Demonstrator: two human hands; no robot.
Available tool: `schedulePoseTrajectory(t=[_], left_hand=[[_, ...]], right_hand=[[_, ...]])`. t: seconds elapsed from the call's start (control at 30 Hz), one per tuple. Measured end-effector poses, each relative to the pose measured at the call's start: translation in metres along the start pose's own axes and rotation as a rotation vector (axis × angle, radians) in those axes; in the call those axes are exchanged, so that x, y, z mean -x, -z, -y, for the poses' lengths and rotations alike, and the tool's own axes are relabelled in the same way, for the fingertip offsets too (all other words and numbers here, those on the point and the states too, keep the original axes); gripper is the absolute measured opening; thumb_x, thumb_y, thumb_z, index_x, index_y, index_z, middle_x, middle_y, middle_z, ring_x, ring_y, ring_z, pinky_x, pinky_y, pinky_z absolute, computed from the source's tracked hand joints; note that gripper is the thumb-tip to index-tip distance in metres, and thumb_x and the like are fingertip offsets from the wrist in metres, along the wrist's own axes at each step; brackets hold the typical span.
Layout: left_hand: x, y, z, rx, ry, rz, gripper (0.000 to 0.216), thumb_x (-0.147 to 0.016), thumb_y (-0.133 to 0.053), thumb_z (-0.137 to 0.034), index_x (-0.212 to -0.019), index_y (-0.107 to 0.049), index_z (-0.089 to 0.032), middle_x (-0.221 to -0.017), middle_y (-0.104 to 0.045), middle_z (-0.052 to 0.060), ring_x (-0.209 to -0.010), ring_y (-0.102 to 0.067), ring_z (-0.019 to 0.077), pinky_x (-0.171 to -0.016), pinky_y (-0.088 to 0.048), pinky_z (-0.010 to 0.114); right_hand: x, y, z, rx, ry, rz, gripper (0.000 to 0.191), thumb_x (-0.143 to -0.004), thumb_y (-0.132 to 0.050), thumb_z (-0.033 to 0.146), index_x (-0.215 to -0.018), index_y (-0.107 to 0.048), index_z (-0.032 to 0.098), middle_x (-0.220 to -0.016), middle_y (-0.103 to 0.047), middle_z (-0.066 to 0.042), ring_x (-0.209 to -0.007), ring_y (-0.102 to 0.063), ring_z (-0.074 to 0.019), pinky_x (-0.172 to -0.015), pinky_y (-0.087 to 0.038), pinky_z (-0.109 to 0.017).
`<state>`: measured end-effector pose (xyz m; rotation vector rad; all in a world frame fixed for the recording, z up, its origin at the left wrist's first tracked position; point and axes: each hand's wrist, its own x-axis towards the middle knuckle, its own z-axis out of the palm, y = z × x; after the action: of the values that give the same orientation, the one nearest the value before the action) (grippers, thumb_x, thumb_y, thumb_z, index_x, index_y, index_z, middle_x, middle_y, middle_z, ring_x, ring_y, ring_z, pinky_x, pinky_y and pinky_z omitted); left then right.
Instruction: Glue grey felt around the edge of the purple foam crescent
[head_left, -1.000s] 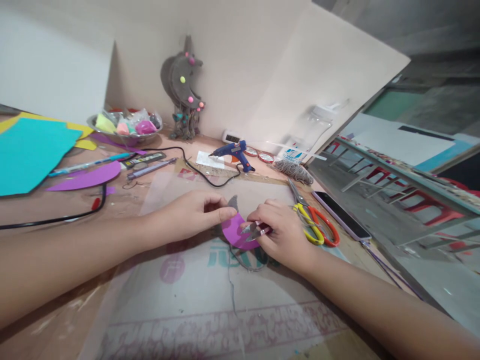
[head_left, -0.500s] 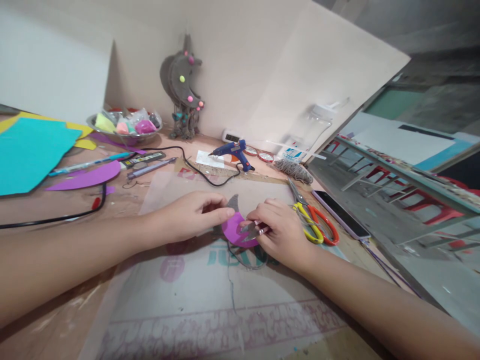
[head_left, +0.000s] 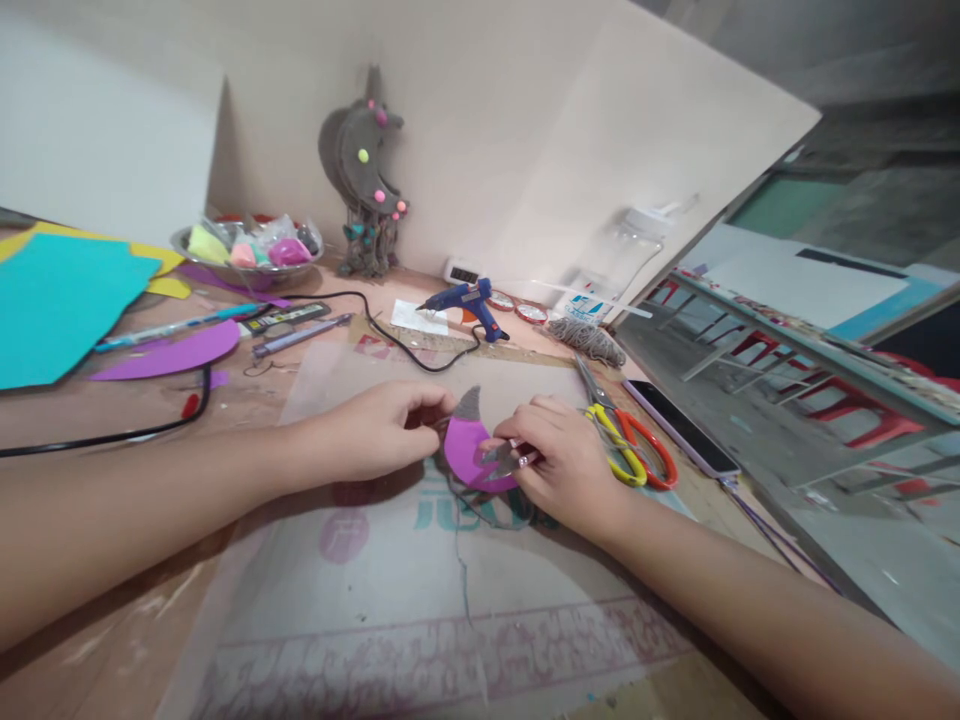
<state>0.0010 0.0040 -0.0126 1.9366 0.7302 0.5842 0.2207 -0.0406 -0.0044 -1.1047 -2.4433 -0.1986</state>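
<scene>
A purple crescent cutout is held upright over the mat between my two hands. Grey yarn wraps its upper tip, and a loose strand loops below it onto the mat. My right hand pinches the crescent's right end; its lower right part is hidden behind the fingers. Just left of the wrapped tip, my left hand is closed, thumb against index finger, on the grey yarn. Little of the strand shows between those fingertips.
Scissors and a phone lie to the right. Behind are a blue glue gun, a yarn bundle and a bottle. A decorated grey moon, a bowl and coloured sheets stand further left.
My left thumb has come off the crescent's face to its left edge, so more of the purple and the yarn-wrapped tip shows. The right hand has barely moved.
</scene>
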Motion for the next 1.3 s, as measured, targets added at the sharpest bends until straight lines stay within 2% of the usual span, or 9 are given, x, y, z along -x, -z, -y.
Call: schedulePoseTrajectory(t=[0.07, 0.13, 0.2, 0.33, 0.6, 0.8, 0.97, 1.17, 1.3], left_hand=[[0.0004, 0.0003, -0.0013, 0.046, -0.006, -0.009, 0.021, -0.065, -0.042, -0.010, -0.080, -0.056, -0.017, -0.070, -0.052, -0.003, -0.065, -0.048, 0.0116, -0.059, -0.037, 0.021], [0.0010, 0.0012, -0.0041, 0.081, 0.010, -0.016, 0.017, -0.070, -0.043, -0.013, -0.080, -0.056, -0.016, -0.071, -0.053, -0.003, -0.067, -0.049, 0.0122, -0.061, -0.038, 0.022], [0.0013, 0.0023, -0.0066, 0.075, 0.019, -0.032, 0.014, -0.079, -0.044, -0.023, -0.078, -0.056, -0.016, -0.069, -0.052, -0.002, -0.067, -0.049, 0.0124, -0.062, -0.038, 0.023], [0.0001, 0.0037, -0.0076, -0.004, -0.009, -0.072, 0.027, -0.085, -0.046, -0.038, -0.073, -0.055, -0.015, -0.066, -0.050, -0.003, -0.063, -0.047, 0.0111, -0.059, -0.037, 0.022], [-0.0005, 0.0041, -0.0049, -0.037, 0.001, 0.012, 0.026, -0.085, -0.048, -0.037, -0.074, -0.056, -0.016, -0.067, -0.050, -0.004, -0.062, -0.045, 0.0099, -0.057, -0.035, 0.021], [0.0000, 0.0036, -0.0013, -0.028, -0.014, 0.064, 0.025, -0.084, -0.051, -0.038, -0.072, -0.053, -0.016, -0.066, -0.048, -0.005, -0.062, -0.044, 0.0095, -0.057, -0.034, 0.020], [0.0014, 0.0051, -0.0046, -0.069, -0.034, 0.042, 0.029, -0.089, -0.043, -0.034, -0.067, -0.049, -0.016, -0.064, -0.043, -0.004, -0.062, -0.042, 0.0098, -0.058, -0.034, 0.021], [0.0021, 0.0051, -0.0055, -0.061, -0.021, -0.043, 0.033, -0.090, -0.039, -0.037, -0.067, -0.049, -0.016, -0.066, -0.049, -0.003, -0.064, -0.046, 0.0111, -0.061, -0.036, 0.023], [0.0009, 0.0038, -0.0044, 0.015, -0.002, 0.013, 0.030, -0.085, -0.048, -0.042, -0.074, -0.055, -0.016, -0.067, -0.050, -0.003, -0.063, -0.046, 0.0105, -0.058, -0.035, 0.021]], right_hand=[[0.0002, 0.0002, -0.0004, 0.000, -0.013, 0.003, 0.007, -0.077, -0.057, 0.010, -0.079, -0.059, 0.018, -0.065, -0.056, 0.000, -0.064, -0.043, -0.0148, -0.062, -0.031, -0.028], [0.0005, 0.0003, -0.0005, 0.001, -0.018, 0.004, 0.008, -0.077, -0.058, 0.010, -0.078, -0.059, 0.018, -0.065, -0.056, 0.000, -0.064, -0.043, -0.0147, -0.062, -0.030, -0.028], [0.0006, 0.0004, -0.0001, -0.005, -0.007, -0.003, 0.007, -0.077, -0.058, 0.011, -0.078, -0.059, 0.018, -0.064, -0.055, 0.000, -0.063, -0.043, -0.0145, -0.061, -0.030, -0.028], [-0.0005, 0.0009, 0.0027, -0.077, 0.033, -0.001, 0.009, -0.075, -0.058, 0.009, -0.077, -0.058, 0.018, -0.061, -0.053, 0.001, -0.062, -0.042, -0.0138, -0.059, -0.030, -0.027], [-0.0013, 0.0028, 0.0045, -0.157, 0.005, 0.000, 0.015, -0.071, -0.053, 0.004, -0.074, -0.059, 0.018, -0.063, -0.058, 0.000, -0.062, -0.045, -0.0140, -0.060, -0.031, -0.027], [-0.0011, 0.0020, 0.0063, -0.162, 0.009, 0.041, 0.022, -0.070, -0.049, 0.005, -0.083, -0.061, 0.017, -0.064, -0.058, -0.001, -0.062, -0.046, -0.0146, -0.060, -0.032, -0.027], [-0.0020, 0.0015, 0.0067, -0.201, 0.002, 0.085, 0.018, -0.071, -0.050, 0.004, -0.077, -0.060, 0.017, -0.063, -0.058, -0.001, -0.062, -0.045, -0.0143, -0.061, -0.032, -0.028], [-0.0029, 0.0002, 0.0059, -0.269, -0.024, 0.090, 0.017, -0.073, -0.050, 0.004, -0.076, -0.059, 0.018, -0.065, -0.060, -0.001, -0.063, -0.047, -0.0142, -0.062, -0.034, -0.027], [-0.0033, 0.0009, 0.0068, -0.255, -0.034, 0.096, 0.015, -0.074, -0.050, 0.006, -0.075, -0.059, 0.018, -0.063, -0.059, -0.001, -0.063, -0.047, -0.0141, -0.061, -0.034, -0.027]])
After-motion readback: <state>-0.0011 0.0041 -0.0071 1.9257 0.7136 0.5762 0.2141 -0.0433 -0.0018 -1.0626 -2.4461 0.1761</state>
